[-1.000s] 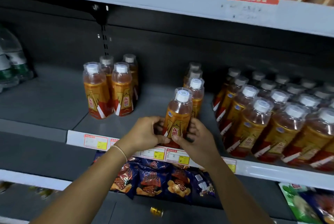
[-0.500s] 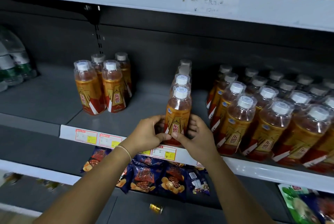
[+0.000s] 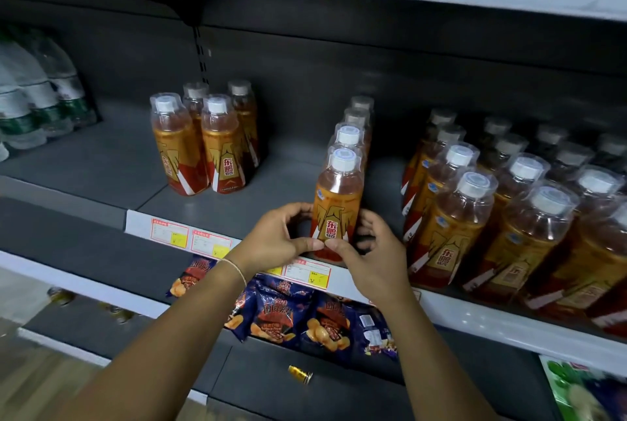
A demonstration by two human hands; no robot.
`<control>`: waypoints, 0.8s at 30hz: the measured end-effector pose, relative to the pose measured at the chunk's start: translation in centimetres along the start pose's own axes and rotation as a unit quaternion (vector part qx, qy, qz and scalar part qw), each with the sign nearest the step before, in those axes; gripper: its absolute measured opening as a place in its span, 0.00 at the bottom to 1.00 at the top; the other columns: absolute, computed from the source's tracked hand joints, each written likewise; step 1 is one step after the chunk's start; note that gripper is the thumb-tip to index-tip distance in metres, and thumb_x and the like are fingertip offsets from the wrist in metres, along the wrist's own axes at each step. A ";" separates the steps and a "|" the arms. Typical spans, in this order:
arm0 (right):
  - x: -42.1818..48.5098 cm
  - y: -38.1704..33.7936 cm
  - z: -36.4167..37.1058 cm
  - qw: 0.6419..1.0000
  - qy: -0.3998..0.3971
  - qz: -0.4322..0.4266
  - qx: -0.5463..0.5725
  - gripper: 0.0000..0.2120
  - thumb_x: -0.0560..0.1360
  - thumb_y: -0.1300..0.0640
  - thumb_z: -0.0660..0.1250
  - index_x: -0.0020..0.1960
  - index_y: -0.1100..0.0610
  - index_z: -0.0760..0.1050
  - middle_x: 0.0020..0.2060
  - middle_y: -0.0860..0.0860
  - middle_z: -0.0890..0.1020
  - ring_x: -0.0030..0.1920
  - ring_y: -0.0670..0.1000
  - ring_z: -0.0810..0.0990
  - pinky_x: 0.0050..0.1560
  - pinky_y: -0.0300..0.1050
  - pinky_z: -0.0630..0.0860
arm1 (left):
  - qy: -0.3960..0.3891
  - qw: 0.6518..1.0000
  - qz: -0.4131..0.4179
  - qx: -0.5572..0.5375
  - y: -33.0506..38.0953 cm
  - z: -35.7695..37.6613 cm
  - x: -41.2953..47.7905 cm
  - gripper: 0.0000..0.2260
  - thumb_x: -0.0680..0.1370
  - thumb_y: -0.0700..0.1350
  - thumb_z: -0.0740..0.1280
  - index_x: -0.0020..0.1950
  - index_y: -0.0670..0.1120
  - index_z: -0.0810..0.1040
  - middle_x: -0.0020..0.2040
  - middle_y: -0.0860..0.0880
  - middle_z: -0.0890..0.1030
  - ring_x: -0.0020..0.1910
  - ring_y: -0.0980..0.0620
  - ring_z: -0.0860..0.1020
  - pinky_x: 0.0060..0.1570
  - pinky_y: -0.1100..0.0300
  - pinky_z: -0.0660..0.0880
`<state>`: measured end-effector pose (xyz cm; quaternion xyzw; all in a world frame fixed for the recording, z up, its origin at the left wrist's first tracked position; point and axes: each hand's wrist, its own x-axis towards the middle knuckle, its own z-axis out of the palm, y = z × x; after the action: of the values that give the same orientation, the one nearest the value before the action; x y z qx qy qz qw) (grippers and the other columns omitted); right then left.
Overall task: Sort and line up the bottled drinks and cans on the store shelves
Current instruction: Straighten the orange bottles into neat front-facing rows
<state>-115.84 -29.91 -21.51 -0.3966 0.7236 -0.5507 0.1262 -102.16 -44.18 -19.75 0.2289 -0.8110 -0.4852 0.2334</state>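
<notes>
Orange-labelled clear plastic bottle (image 3: 337, 206) with a white cap stands upright at the front lip of the grey metal shelf (image 3: 101, 162), heading a single file of matching bottles (image 3: 351, 130) that runs straight back. It sits between left hand (image 3: 280, 237) and right hand (image 3: 371, 252), equally near both. Each hand curls round its lower body, thumbs meeting on the label. Any squaring nudge likely goes backward, along that file.

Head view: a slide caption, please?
Left hand and right hand grip the front orange bottle on a store shelf.
</notes>
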 end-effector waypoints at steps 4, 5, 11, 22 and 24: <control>-0.3 0.0 0.1 0.999 0.025 -0.006 -0.033 0.31 0.68 0.43 0.77 0.68 0.45 0.73 0.45 0.44 0.79 0.43 0.45 0.77 0.45 0.42 0.77 | -0.012 1.000 0.019 -0.018 -0.1 -0.2 -0.2 0.27 0.70 0.37 0.77 0.67 0.45 0.74 0.63 0.54 0.80 0.64 0.60 0.76 0.68 0.58 0.70; -0.4 -0.1 0.1 0.999 0.029 -0.004 -0.040 0.31 0.68 0.43 0.77 0.68 0.44 0.72 0.44 0.44 0.79 0.43 0.45 0.77 0.44 0.40 0.75 | -0.023 0.999 0.026 -0.028 -0.3 -0.4 -0.3 0.27 0.71 0.33 0.74 0.69 0.44 0.73 0.64 0.52 0.78 0.65 0.59 0.75 0.69 0.59 0.69; -0.7 -0.4 0.4 0.997 0.038 -0.002 -0.070 0.28 0.70 0.42 0.75 0.68 0.42 0.71 0.46 0.41 0.79 0.46 0.36 0.75 0.43 0.35 0.72 | -0.014 0.979 -0.018 -0.201 -1.0 -0.9 2.0 0.21 0.80 0.34 0.60 0.73 0.43 0.66 0.73 0.47 0.70 0.73 0.51 0.67 0.75 0.52 0.60; -1.8 -1.9 0.6 0.983 0.048 0.002 -0.177 0.26 0.69 0.34 0.70 0.64 0.42 0.74 0.49 0.39 0.76 0.47 0.37 0.75 0.41 0.28 0.68 | -0.018 0.937 -0.078 -0.341 0.7 0.7 13.2 0.28 0.78 0.70 0.49 0.62 0.57 0.80 0.62 0.52 0.81 0.65 0.52 0.76 0.72 0.49 0.63; -1.9 -2.3 0.9 0.980 0.058 0.004 -0.189 0.29 0.66 0.30 0.69 0.63 0.42 0.74 0.48 0.37 0.74 0.46 0.35 0.73 0.40 0.27 0.66 | -0.068 0.921 -0.085 -0.374 1.0 1.1 13.7 0.31 0.78 0.70 0.46 0.47 0.59 0.86 0.53 0.51 0.85 0.56 0.52 0.82 0.67 0.50 0.70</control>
<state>-113.07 -29.37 -20.29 -0.3773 0.8225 -0.4255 0.0089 -113.74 -51.22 -17.18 0.1591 -0.5618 -0.7856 0.2044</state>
